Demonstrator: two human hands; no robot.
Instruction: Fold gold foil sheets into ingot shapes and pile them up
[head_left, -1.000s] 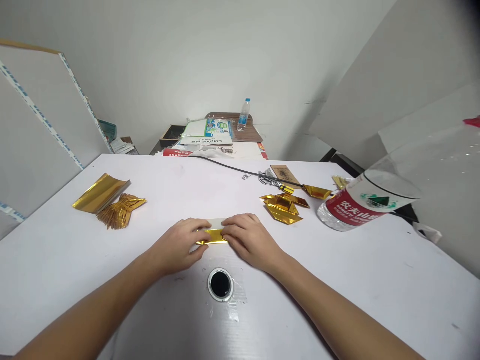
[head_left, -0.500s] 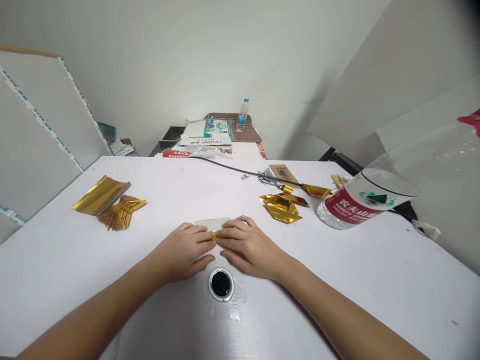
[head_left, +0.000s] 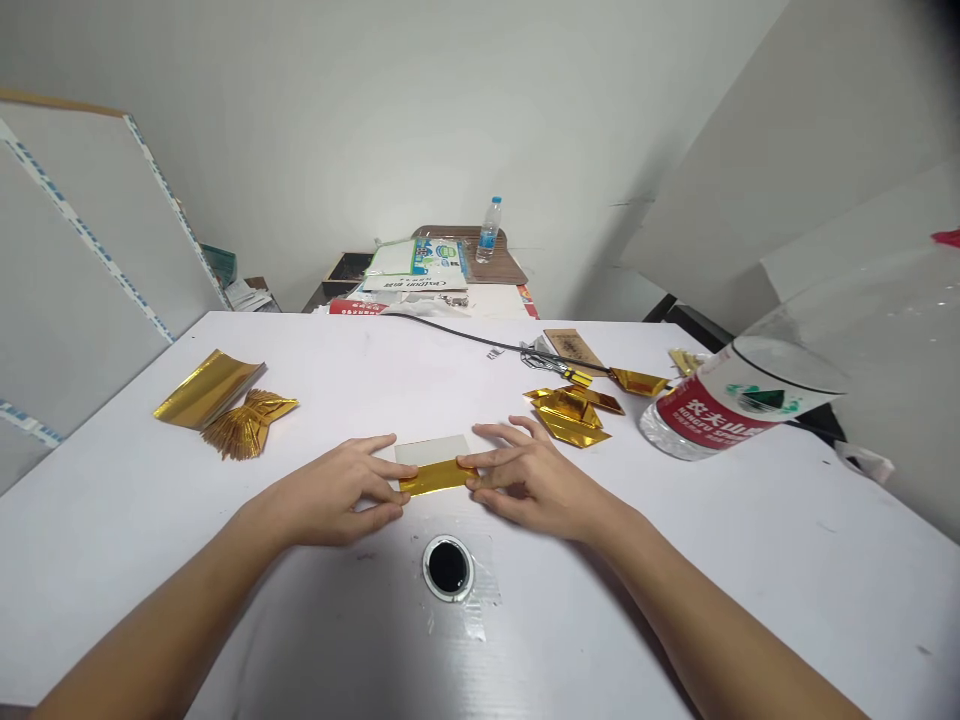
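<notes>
Risk, my read: water bottle (head_left: pixel 739 400) at right could get elbowed over. Slick gold foil sheet (head_left: pixel 437 476), mid-table, may skid and crease crooked. Left hand (head_left: pixel 337 495) and right hand (head_left: pixel 536 480) pinch its ends, other fingers spread. White walls, white table (head_left: pixel 225 560), cable hole (head_left: pixel 448 567) just near side of sheet.

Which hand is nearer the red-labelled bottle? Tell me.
Right. The right hand holds the right end of the gold paper, left of the bottle; the left hand holds the other end, farther left.
</notes>
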